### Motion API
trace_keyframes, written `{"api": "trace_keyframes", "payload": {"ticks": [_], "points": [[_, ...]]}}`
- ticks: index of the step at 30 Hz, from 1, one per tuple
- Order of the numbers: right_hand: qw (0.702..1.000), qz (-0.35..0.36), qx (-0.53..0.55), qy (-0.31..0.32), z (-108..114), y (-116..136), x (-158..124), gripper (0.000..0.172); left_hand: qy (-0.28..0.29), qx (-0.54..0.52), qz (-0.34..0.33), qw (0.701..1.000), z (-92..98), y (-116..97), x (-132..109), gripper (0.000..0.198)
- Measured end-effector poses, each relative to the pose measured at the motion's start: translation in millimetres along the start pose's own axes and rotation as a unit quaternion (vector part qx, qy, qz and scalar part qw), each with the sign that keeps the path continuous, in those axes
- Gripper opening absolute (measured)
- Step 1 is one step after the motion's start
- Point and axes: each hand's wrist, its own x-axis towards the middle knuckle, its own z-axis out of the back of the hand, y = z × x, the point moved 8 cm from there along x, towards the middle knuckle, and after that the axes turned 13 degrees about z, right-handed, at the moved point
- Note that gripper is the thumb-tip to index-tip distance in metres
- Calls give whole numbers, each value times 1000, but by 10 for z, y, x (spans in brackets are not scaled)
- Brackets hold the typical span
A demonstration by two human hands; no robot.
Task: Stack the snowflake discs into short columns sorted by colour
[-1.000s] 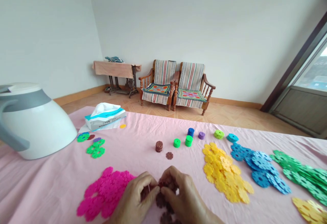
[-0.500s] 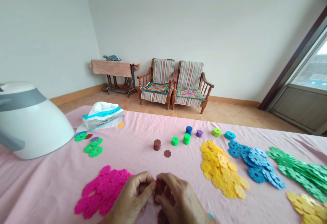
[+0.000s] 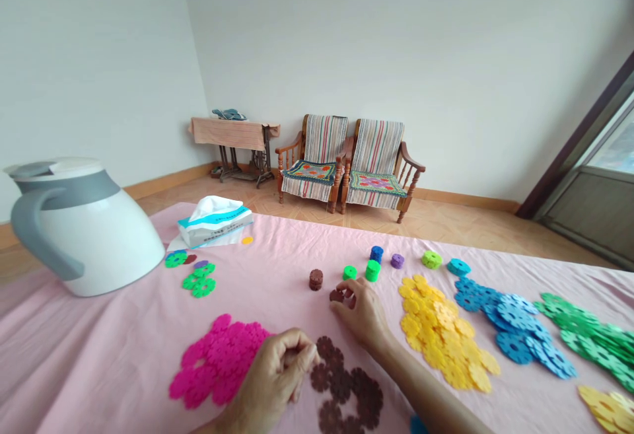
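My left hand (image 3: 280, 378) is closed in a pinch between the pink pile and the brown pieces; whatever its fingers hold, if anything, is hidden. My right hand (image 3: 362, 312) reaches forward, thumb and fingers closed around a brown snowflake disc (image 3: 337, 295) at the tabletop. Whether one disc or two lie under the fingers I cannot tell. Just left of it stands a short stack of brown discs (image 3: 316, 280). Loose brown snowflake discs (image 3: 341, 381) lie spread between my forearms. A pile of pink snowflake discs (image 3: 222, 358) lies left of my left hand.
Green stacks (image 3: 373, 271), a dark blue stack (image 3: 377, 253) and a purple stack (image 3: 397, 261) stand beyond my right hand. Yellow discs (image 3: 438, 328), blue discs (image 3: 515, 322) and green discs (image 3: 589, 335) lie rightward. A kettle (image 3: 113, 236) and tissue pack (image 3: 215, 224) stand left.
My right hand has left the spot beside my left hand and moved forward to the single brown disc, uncovering the loose brown pieces. My left hand stays pinched. The view has turned slightly left.
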Motion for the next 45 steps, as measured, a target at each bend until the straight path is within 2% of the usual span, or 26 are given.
{"api": "trace_keyframes", "payload": {"ticks": [10, 13, 15, 17, 19, 21, 25, 30, 34, 37, 40, 42, 45], "points": [[999, 8, -35, 13, -67, -69, 58, 16, 1, -6, -6, 1000, 2, -8, 9, 46], [1000, 3, -20, 2, -14, -71, 29, 24, -7, -13, -7, 1000, 21, 19, 15, 47], [1000, 13, -1, 7, 45, -11, -29, 20, -23, -26, -10, 999, 55, 34, 19, 46], [997, 47, 26, 47, 72, 133, -116, 11, -45, -44, -13, 998, 98, 41, 23, 44], [986, 91, 57, 127, 32, 326, -239, 15, -64, -59, -13, 996, 135, 38, 23, 43], [979, 105, 43, 168, 26, 460, -346, 24, -76, -68, -12, 995, 155, 29, 19, 43], [974, 125, -5, 188, -3, 609, -416, 23, -77, -60, -10, 995, 153, 26, 19, 42], [969, 140, -25, 204, -107, 621, -389, 16, -76, -39, -17, 996, 150, 36, 31, 42], [973, 135, -21, 187, -120, 595, -361, 18, -77, -30, -13, 997, 149, 42, 28, 42], [981, 88, 67, 161, -93, 549, -340, 13, -74, -19, -14, 997, 137, 46, 30, 40], [970, 38, 192, 142, -102, 531, -358, 13, -64, -16, -31, 997, 107, 32, 40, 37], [961, 25, 245, 126, -113, 550, -390, 12, -51, -2, -41, 998, 72, 18, 46, 35], [958, 33, 264, 104, -117, 604, -451, 12, -40, 29, -46, 998, 43, 11, 47, 33]]}}
